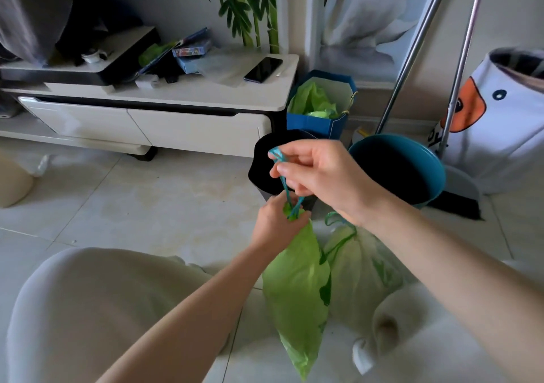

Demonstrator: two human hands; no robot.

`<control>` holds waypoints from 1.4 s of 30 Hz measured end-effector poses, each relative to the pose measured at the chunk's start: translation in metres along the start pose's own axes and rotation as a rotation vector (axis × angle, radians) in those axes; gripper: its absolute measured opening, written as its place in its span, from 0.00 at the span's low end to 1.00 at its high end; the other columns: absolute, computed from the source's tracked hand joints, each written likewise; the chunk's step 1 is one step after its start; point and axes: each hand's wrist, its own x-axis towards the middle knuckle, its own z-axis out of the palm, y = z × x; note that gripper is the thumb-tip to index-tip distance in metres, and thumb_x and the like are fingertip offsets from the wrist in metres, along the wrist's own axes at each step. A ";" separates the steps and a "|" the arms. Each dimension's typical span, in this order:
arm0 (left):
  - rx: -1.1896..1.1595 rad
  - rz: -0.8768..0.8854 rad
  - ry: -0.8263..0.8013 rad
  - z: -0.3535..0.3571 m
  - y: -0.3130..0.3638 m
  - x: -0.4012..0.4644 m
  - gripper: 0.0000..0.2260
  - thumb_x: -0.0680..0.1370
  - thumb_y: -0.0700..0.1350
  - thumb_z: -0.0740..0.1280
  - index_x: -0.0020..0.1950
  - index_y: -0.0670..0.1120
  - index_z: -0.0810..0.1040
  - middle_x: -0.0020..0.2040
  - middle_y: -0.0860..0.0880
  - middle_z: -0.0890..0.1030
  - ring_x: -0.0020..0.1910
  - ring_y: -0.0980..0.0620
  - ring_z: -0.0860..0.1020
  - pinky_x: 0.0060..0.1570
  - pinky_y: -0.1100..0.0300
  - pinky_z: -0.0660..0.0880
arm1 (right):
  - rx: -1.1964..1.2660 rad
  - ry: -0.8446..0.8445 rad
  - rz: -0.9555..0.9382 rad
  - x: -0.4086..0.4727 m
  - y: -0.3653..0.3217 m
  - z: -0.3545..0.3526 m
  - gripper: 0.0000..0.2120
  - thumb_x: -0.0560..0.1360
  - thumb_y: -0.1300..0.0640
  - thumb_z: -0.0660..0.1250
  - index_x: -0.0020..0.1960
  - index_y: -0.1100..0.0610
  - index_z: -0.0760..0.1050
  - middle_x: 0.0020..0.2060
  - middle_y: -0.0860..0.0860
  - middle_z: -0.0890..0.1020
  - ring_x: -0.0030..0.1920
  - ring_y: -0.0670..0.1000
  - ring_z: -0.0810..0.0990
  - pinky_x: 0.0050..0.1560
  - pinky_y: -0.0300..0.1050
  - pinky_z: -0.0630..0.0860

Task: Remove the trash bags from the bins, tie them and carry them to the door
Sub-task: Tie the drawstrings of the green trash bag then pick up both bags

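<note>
A green trash bag [297,288] hangs in the middle of the view, above the floor. My left hand [275,223] grips its gathered neck. My right hand [321,173] pinches the bag's teal drawstring [284,182] and holds it taut above the neck. A second green bag [362,268], its drawstring closed, lies on the floor just right of the first. Behind my hands stand a black bin [262,168] and a teal bin [412,165], both with dark insides.
A white TV stand [176,118] with a phone [263,69] and clutter runs along the back left. A blue paper bag [321,106] with green plastic stands beside it. Broom and dustpan handles [459,68] lean at right, next to a white duck-print hamper [506,118]. My knees fill the bottom.
</note>
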 end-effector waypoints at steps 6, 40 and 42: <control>0.081 0.113 0.095 0.001 -0.024 -0.002 0.15 0.76 0.46 0.68 0.32 0.49 0.67 0.27 0.55 0.68 0.25 0.57 0.65 0.27 0.61 0.63 | 0.046 0.086 -0.078 0.002 -0.010 -0.025 0.05 0.73 0.67 0.67 0.46 0.64 0.82 0.43 0.72 0.79 0.32 0.51 0.68 0.30 0.41 0.65; -0.034 -0.132 -0.341 -0.077 -0.007 0.002 0.04 0.72 0.46 0.74 0.38 0.49 0.84 0.35 0.53 0.83 0.32 0.60 0.73 0.36 0.66 0.69 | 0.266 0.069 -0.006 -0.006 0.007 -0.019 0.09 0.78 0.66 0.62 0.56 0.64 0.77 0.45 0.59 0.84 0.50 0.58 0.84 0.53 0.51 0.80; -0.105 -0.164 -0.329 -0.079 -0.008 0.001 0.05 0.74 0.46 0.72 0.39 0.46 0.85 0.39 0.51 0.86 0.36 0.59 0.76 0.40 0.64 0.70 | 0.240 0.165 -0.006 -0.002 0.011 -0.027 0.04 0.78 0.65 0.63 0.50 0.62 0.76 0.42 0.58 0.83 0.46 0.56 0.84 0.50 0.50 0.81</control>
